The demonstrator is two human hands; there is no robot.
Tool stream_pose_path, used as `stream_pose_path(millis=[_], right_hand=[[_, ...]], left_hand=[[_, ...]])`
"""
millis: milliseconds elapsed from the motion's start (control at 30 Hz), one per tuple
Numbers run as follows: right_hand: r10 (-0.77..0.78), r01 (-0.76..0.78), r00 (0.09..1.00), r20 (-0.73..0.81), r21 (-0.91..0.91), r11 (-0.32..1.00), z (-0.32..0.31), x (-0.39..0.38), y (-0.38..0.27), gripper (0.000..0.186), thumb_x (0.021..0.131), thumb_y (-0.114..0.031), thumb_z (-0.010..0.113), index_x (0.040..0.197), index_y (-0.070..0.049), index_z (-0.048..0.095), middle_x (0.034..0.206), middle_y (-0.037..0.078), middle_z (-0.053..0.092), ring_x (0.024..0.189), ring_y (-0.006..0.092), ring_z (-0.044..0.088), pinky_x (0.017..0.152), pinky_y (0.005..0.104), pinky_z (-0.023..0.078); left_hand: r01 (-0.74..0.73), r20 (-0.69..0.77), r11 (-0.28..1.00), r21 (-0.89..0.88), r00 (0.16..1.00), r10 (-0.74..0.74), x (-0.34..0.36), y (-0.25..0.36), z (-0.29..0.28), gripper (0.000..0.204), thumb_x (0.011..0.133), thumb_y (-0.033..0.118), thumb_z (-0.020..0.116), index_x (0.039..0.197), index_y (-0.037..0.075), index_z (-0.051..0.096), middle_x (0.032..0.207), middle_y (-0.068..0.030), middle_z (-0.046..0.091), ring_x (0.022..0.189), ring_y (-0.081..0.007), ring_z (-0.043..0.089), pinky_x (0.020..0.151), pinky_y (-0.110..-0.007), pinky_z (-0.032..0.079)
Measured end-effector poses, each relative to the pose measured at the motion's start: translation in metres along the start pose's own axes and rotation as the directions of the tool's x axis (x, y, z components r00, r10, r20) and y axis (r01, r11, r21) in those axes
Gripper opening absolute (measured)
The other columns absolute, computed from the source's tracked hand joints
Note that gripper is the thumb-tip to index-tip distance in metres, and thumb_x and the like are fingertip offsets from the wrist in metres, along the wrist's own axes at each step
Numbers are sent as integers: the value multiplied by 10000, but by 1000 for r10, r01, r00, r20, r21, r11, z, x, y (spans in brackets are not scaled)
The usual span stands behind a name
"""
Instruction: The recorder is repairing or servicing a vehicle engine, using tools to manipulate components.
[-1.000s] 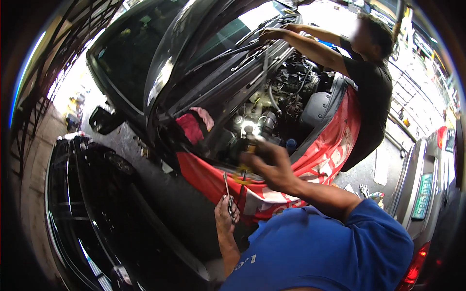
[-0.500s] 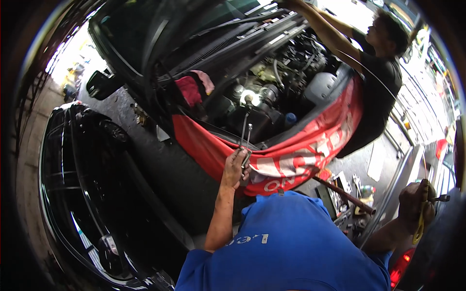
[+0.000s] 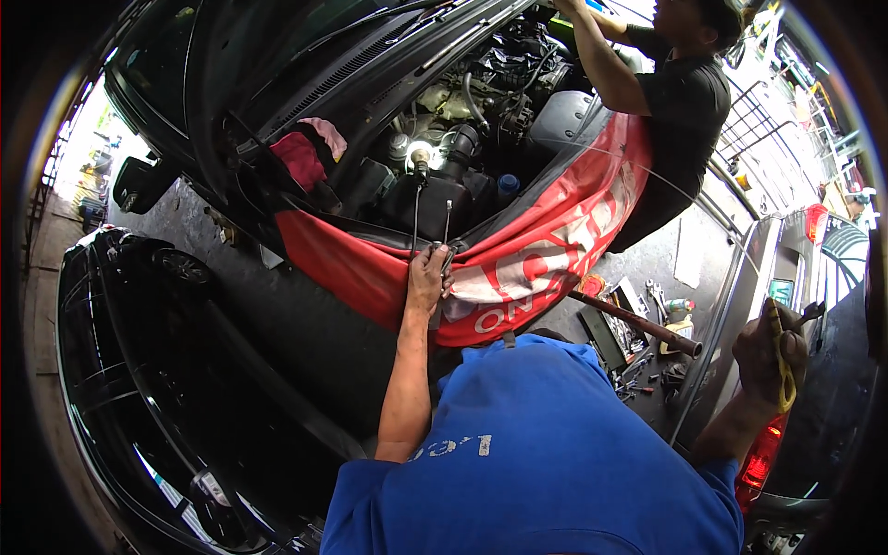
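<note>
Left hand (image 3: 428, 279) is wrapped around slim metal tools (image 3: 447, 222) projecting toward the engine (image 3: 504, 102); right hand (image 3: 768, 351) clasps a yellow loop (image 3: 787, 387) at its side.

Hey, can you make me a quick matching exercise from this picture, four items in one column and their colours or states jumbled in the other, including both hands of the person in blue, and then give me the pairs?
Column one:
1. left hand
2. pipe
3. right hand
4. draped cover

Column two:
A. red, with pale lettering
B. holding a yellow loop
C. holding slim metal tools
D. brown, long and straight

Right pairs: 1-C, 2-D, 3-B, 4-A.
</note>
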State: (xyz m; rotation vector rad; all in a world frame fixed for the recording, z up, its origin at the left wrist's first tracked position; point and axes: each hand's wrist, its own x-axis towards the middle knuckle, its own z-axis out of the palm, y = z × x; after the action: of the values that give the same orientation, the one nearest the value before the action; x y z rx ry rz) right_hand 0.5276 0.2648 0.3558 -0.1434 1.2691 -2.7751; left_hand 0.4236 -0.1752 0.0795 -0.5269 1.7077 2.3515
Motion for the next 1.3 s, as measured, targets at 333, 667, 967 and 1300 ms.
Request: stream_pose_path(millis=[333, 667, 967, 1300], right_hand=[[55, -65, 988, 144, 64, 996, 36, 26, 9, 78, 875, -121, 530, 914, -76, 478, 719, -29, 369, 618, 62, 392, 572, 217, 362], [114, -109, 993, 8, -247, 963, 17, 29, 7, 180, 889, -235, 577, 928, -81, 491, 650, -23, 415, 561, 88, 411, 501, 245, 346], [183, -170, 983, 28, -263, 950, 30, 41, 12, 192, 880, -228, 589, 901, -63, 495, 597, -16, 416, 484, 91, 387, 451, 253, 325], [264, -248, 963, 49, -214, 945, 31, 44, 10, 182, 871, -216, 598, 871, -83, 475, 592, -15, 405, 483, 83, 379, 453, 247, 326]], left_hand=[[19, -1, 999, -29, 1000, -19, 5, -3, -2, 195, 948, 265, 514, 831, 109, 512, 580, 18, 423, 403, -68, 408, 316, -206, 308], [37, 3, 999, -32, 999, -37, 5, -2, -3, 209, 949, 276, 524, 826, 107, 506, 579, 19, 417, 406, -67, 413, 316, -201, 310], [40, 11, 999, -12, 999, -40, 3, 2, -1, 223, 946, 285, 524, 805, 115, 491, 586, 28, 414, 419, -65, 410, 333, -199, 310], [50, 5, 998, -25, 999, -50, 4, 0, -2, 201, 941, 284, 536, 829, 120, 506, 592, 23, 420, 423, -67, 404, 336, -205, 302]])
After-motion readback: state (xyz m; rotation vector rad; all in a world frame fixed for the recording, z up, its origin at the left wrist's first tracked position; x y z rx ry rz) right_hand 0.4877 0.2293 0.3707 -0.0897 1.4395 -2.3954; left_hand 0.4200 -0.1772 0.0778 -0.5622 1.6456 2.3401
